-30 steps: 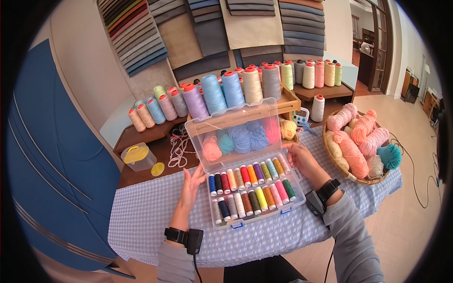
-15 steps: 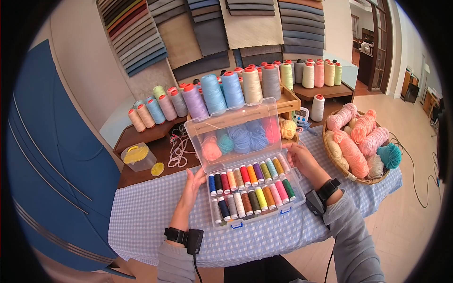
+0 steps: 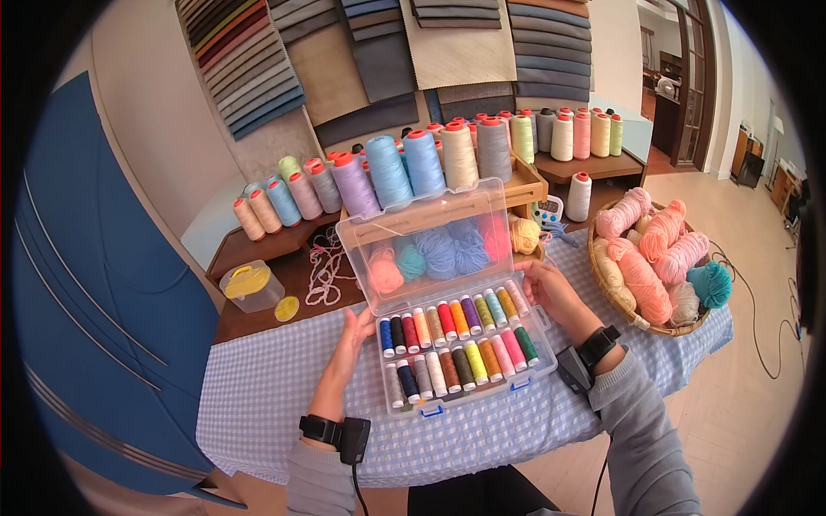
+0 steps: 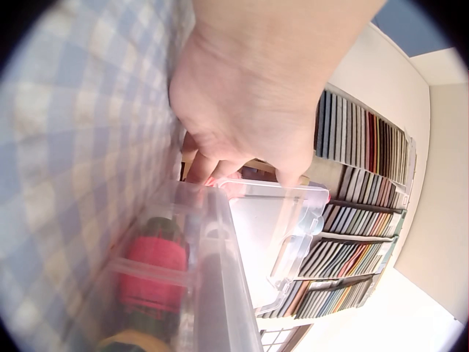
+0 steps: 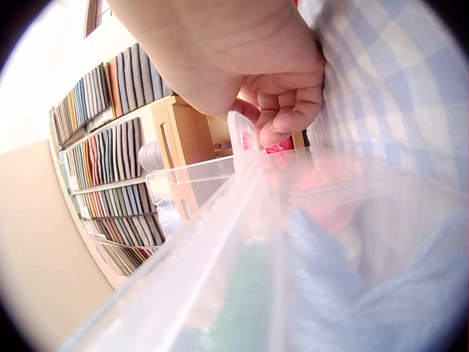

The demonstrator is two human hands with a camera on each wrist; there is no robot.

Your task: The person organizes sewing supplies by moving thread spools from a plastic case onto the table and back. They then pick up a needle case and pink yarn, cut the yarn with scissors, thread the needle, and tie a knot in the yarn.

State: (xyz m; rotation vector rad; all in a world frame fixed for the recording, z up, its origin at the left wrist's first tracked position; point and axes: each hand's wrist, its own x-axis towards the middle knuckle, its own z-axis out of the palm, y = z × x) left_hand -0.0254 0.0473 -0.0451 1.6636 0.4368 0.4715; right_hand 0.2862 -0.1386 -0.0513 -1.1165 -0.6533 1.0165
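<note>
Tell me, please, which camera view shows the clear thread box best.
The head view: it takes in nearly the whole box, its raised lid and two rows of spools. The left wrist view shows one side close up and part of the lid; the right wrist view, a blurred side and a pale tab.

Sleeves, two: grey, knit, left [image 3: 323,477] and right [image 3: 641,430]. Wrist straps, two: black, left [image 3: 318,429] and right [image 3: 600,346]. Boxy wrist units, two: dark, left [image 3: 354,440] and right [image 3: 575,370]. Cables, two: thin, black, left [image 3: 360,488] and right [image 3: 602,473]. Lap garment [image 3: 482,494], one: black, plain.
</note>
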